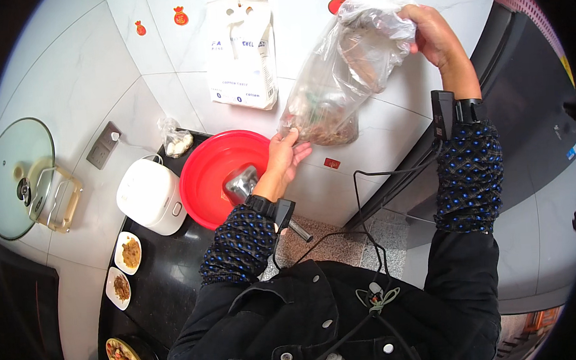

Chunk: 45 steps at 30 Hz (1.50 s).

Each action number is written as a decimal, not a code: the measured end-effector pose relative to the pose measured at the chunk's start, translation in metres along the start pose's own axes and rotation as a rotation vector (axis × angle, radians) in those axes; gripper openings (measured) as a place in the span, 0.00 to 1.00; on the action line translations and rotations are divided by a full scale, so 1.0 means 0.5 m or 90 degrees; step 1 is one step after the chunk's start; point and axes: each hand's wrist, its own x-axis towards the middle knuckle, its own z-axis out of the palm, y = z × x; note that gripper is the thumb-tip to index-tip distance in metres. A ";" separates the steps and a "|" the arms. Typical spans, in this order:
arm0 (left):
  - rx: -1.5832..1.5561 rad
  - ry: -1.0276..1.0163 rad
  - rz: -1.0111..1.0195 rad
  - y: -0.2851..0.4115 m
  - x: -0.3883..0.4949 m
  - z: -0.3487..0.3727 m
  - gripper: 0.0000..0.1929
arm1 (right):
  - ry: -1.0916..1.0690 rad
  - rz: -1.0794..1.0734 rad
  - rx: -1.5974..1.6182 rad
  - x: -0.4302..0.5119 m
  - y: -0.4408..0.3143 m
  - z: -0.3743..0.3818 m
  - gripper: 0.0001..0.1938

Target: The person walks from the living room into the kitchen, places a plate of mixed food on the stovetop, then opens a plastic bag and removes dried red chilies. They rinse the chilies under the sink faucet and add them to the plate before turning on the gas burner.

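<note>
A clear plastic bag point(322, 85) hangs tilted before the tiled wall, with brownish scraps and other mixed contents in its bottom. My right hand point(429, 35) grips the bunched upper rim at the upper right. At the bag's lower left corner, my left hand point(285, 158) pinches the stretched film between thumb and fingers, its other fingers spread. Below my left hand stands a red plastic basin point(204, 160). A shiny metal vessel point(240, 182) leans inside it, and a metal handle point(300, 230) shows past my left wrist.
A white rice cooker point(149, 197) stands beside the basin on the black countertop point(175, 264). Nearby are a bag of garlic point(178, 144), two white dishes point(118, 252) of food and a pot point(126, 359). A tissue pack point(240, 55) hangs on the wall; a dark refrigerator point(518, 94) stands right.
</note>
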 end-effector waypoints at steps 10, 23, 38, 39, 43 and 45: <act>0.092 0.052 0.286 0.065 -0.153 -0.012 0.39 | -0.190 -0.005 0.054 -0.060 -0.036 0.082 0.14; 0.042 0.190 0.428 0.154 -0.573 -0.236 0.25 | -0.658 0.132 0.171 -0.341 0.067 0.674 0.15; 0.082 0.633 0.264 0.132 -0.855 -0.815 0.10 | -0.766 0.234 0.066 -0.663 0.238 1.230 0.22; 0.089 0.644 0.257 0.135 -0.863 -0.837 0.10 | -0.762 0.234 0.053 -0.667 0.243 1.246 0.22; -0.008 0.605 0.206 0.125 -0.876 -0.909 0.11 | -0.722 0.230 0.043 -0.675 0.266 1.268 0.17; 0.000 0.616 0.208 0.110 -0.873 -0.943 0.12 | -0.712 0.242 0.026 -0.671 0.275 1.277 0.13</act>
